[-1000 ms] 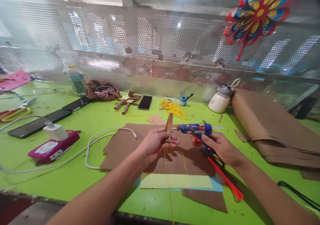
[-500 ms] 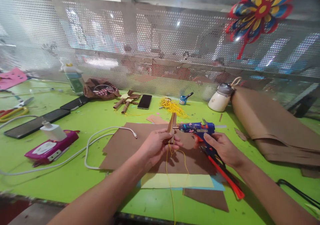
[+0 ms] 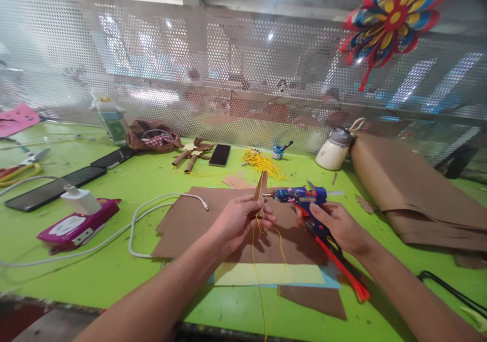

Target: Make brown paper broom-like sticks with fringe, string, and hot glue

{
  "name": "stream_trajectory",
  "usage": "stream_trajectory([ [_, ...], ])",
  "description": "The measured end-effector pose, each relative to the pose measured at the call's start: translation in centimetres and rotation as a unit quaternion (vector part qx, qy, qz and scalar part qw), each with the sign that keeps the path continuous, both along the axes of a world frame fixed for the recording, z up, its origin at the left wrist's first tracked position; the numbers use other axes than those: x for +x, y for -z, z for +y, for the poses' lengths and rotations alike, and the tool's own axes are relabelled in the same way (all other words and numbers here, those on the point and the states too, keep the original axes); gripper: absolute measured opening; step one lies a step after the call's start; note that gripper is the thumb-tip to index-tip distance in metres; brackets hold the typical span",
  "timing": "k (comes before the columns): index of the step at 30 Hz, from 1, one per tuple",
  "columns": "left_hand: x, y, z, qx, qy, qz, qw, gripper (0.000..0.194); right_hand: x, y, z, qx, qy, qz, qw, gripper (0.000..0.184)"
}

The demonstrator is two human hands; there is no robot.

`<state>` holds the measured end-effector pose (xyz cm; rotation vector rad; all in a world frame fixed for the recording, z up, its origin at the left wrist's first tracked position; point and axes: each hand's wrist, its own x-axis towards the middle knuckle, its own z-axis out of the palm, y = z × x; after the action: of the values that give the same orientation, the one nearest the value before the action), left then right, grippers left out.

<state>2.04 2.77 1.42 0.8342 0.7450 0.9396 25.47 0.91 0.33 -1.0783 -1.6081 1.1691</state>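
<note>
My left hand (image 3: 243, 216) pinches a narrow folded strip of brown paper (image 3: 262, 183) upright over the table. A yellow string (image 3: 254, 261) runs along the strip and hangs below the fingers. My right hand (image 3: 337, 225) grips a blue glue gun (image 3: 300, 195), its nozzle pointing left at the strip, touching it or very close. Beneath both hands lie a large brown paper sheet (image 3: 182, 225), a pale yellow paper strip (image 3: 266, 275) and some blue paper (image 3: 332, 278). Red-handled scissors (image 3: 348, 273) lie below the glue gun, partly hidden by my right hand.
Behind are a bundle of yellow string (image 3: 258, 159), a phone (image 3: 219, 155), rolled brown paper pieces (image 3: 192, 157), a blue paint jar (image 3: 277, 152) and a white bottle (image 3: 332, 151). Folded brown paper (image 3: 414, 190) lies right. A magenta power strip (image 3: 81, 225) and white cable (image 3: 133, 230) lie left.
Both hands keep nearly the same pose, with the glue gun's nozzle still at the brown strip. The whole view has shifted very slightly.
</note>
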Motion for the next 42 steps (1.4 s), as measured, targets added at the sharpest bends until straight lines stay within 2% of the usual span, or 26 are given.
stream_trajectory([
  [5,0.0,-0.2,0.0,0.001,-0.006,0.006,1.000,0.013,0.0,0.0,-0.2,0.010,-0.010,-0.017,1.000,0.036],
  [15,0.3,-0.1,-0.1,0.003,-0.018,0.028,0.999,0.012,-0.6,-0.6,-0.4,0.022,0.015,-0.023,0.999,0.037],
  [23,0.5,-0.5,-0.4,0.002,-0.013,0.040,0.999,0.012,-0.3,-0.4,0.0,0.011,0.023,0.014,1.000,0.035],
  [35,0.5,-0.1,-0.5,0.029,0.003,0.042,0.999,0.005,-0.5,-0.5,0.2,0.024,0.055,0.037,0.998,0.035],
  [42,0.6,-0.1,-0.6,0.035,0.002,0.048,0.998,0.006,-0.2,0.0,0.6,0.031,0.065,0.051,0.996,0.034],
])
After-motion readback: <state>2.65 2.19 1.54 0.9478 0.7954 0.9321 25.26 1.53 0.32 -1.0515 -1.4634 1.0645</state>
